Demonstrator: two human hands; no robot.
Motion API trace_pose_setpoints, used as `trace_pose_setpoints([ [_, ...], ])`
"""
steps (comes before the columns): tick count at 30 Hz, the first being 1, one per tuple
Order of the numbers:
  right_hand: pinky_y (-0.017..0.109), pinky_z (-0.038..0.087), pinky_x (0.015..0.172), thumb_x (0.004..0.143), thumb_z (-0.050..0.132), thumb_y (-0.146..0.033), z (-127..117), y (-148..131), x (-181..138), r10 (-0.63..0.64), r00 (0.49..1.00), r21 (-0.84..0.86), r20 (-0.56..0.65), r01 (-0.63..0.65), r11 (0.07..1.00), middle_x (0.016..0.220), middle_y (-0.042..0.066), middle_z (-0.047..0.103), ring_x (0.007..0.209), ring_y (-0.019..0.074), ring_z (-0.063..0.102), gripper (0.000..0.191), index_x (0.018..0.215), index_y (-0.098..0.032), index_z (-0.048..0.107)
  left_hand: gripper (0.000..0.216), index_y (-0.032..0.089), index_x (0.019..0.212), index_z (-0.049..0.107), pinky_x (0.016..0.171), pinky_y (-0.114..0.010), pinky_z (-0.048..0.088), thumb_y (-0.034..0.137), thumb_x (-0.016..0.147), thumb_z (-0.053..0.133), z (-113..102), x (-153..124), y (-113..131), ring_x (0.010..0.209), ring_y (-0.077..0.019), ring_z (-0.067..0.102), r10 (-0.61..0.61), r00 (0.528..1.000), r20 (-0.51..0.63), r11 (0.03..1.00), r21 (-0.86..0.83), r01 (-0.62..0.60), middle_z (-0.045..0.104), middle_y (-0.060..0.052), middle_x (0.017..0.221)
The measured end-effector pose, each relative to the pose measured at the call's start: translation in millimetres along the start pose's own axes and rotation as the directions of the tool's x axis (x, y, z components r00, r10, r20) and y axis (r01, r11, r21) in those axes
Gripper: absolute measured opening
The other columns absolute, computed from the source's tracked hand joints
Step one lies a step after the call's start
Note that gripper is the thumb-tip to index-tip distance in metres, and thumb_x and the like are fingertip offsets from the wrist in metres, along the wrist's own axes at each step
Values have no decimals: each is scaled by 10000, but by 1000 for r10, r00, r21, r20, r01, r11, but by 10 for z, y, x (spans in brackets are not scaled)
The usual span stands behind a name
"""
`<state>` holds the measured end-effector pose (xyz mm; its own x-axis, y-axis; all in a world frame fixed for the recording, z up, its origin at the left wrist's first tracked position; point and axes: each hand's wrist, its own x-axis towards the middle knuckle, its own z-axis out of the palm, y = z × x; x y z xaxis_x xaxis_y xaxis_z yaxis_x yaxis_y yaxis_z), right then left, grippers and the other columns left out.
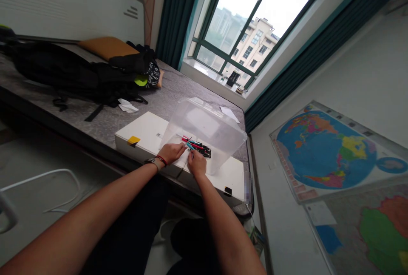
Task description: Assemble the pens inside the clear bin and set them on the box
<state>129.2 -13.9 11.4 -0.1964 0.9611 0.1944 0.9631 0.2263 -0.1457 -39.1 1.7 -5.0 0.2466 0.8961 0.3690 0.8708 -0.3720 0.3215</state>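
A translucent plastic bin (223, 132) lies tipped on its side on a long white box (143, 128), its opening toward me. Several pens (202, 149), black, red and blue, sit in a loose pile in the bin's mouth. My left hand (172, 152), with a watch and a red band at the wrist, is closed in a pinch at the near edge of the pile. Close beside it, my right hand (196, 164) has its fingers closed around a light-blue pen (190, 146). What the left fingertips grip is too small to make out.
The white box rests on a bed with a grey mattress (172, 86). A black backpack (73, 71), an orange pillow (108, 47) and a crumpled tissue (127, 106) lie to the left. On the right wall hangs a world map (325, 151). A window (245, 24) is behind.
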Motion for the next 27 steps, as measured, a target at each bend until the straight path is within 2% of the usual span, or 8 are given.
trace_pose_setpoints([
  [5, 250, 426, 746, 991, 345, -311, 40, 34, -3, 12, 1000, 25, -15, -12, 1000, 981, 51, 698, 844, 183, 629, 320, 1095, -228, 635, 546, 174, 1088, 595, 632, -281, 415, 497, 992, 165, 5, 7, -6, 763, -218, 662, -34, 999, -8, 999, -18, 34, 702, -109, 843],
  [11, 253, 429, 734, 988, 345, -307, 40, 41, -12, 14, 1000, 33, -22, -14, 999, 934, 45, 703, 821, 185, 637, 314, 1079, -225, 635, 563, 164, 1037, 590, 626, -279, 417, 503, 991, 143, -19, 23, 8, 737, -223, 669, -164, 986, -22, 986, -20, 164, 695, -112, 806],
  [20, 245, 437, 752, 982, 360, -303, 3, 17, -39, -8, 1000, 4, 1, 8, 1000, 986, 43, 709, 863, 182, 642, 310, 1099, -233, 638, 555, 171, 1032, 588, 641, -291, 433, 509, 986, 151, -29, 38, 28, 757, -238, 678, -189, 982, -4, 982, -28, 189, 699, -120, 828],
  [24, 240, 438, 766, 986, 373, -319, -59, 7, 7, -62, 996, -33, 65, 64, 997, 1026, 50, 710, 884, 179, 643, 314, 1123, -238, 643, 547, 172, 1056, 585, 624, -285, 428, 500, 987, 153, -37, 39, 33, 744, -237, 679, -184, 983, -11, 983, -11, 184, 697, -115, 812],
  [27, 237, 442, 777, 971, 425, -339, -250, 67, 214, -152, 978, -53, 146, 161, 986, 1008, 53, 716, 904, 179, 646, 284, 1093, -244, 663, 546, 181, 1067, 584, 618, -283, 425, 499, 988, 147, -45, 38, 34, 731, -234, 677, -162, 987, -11, 987, -1, 162, 700, -107, 810],
])
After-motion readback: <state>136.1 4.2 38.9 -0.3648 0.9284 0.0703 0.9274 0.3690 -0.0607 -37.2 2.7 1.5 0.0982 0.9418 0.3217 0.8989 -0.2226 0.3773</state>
